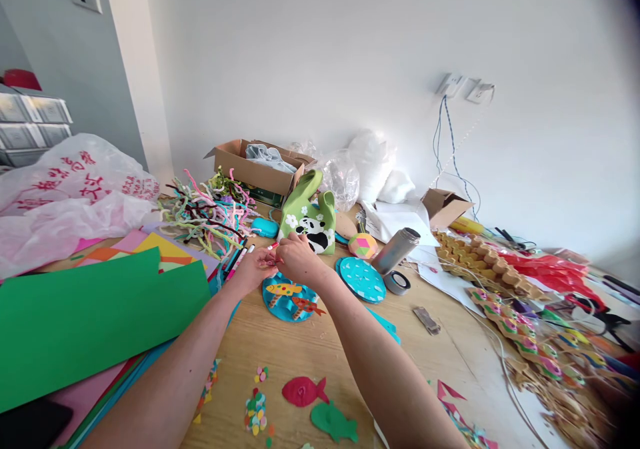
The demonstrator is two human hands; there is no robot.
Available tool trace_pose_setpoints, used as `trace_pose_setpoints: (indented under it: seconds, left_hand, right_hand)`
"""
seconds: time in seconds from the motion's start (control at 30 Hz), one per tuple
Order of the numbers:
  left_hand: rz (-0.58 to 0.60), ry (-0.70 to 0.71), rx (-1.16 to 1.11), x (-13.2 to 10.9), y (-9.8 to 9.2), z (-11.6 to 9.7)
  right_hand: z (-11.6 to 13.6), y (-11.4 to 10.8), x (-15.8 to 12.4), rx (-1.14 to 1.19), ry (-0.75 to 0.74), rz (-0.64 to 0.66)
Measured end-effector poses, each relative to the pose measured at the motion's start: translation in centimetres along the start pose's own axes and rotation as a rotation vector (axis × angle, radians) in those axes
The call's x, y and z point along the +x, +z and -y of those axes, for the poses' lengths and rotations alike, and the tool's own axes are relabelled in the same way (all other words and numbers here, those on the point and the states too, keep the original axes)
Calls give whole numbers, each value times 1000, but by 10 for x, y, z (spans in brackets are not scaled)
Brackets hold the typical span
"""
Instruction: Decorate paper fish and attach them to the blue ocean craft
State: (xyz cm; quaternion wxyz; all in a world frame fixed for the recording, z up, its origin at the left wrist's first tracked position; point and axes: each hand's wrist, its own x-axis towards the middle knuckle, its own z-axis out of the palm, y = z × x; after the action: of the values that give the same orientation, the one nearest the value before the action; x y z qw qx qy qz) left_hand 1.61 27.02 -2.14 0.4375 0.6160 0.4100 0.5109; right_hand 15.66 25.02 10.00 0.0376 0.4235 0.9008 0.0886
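My left hand (257, 270) and my right hand (299, 260) meet above a blue round disc (281, 309), with the fingers of both closed in a pinch. A small red and white piece (273, 245) shows by the fingertips; my fingers hide most of whatever is between them. On the disc stand a yellow spotted paper fish (283, 289) and an orange paper fish (306, 305), raised on small brown supports. Several markers (235, 263) lie beside my left hand. Just behind my hands stands a green felt bag with a panda (313, 225).
Green card sheets (105, 295) cover the left side, with a heap of pipe cleaners (205, 212) behind. A blue spotted disc (363, 279), metal flask (397, 251) and tape roll (397, 282) stand right. Nearer lie a red fish (303, 391), green fish (333, 421) and paper dots (256, 410).
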Motion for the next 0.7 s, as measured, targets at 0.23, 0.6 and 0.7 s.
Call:
trace_pose_setpoints:
  seconds: [0.23,0.6,0.7]
  left_hand:
    - [-13,0,32,-1,-1,-2]
    - [-23,-27,-22,0,1,-1]
    - [-18,-32,-30,-1,2,-5]
  right_hand:
    - [-1,3,2,-15,-22,-13]
    - [-3,-3,-4,70,15,-6]
    - [-2,-1,-2,55,8,-6]
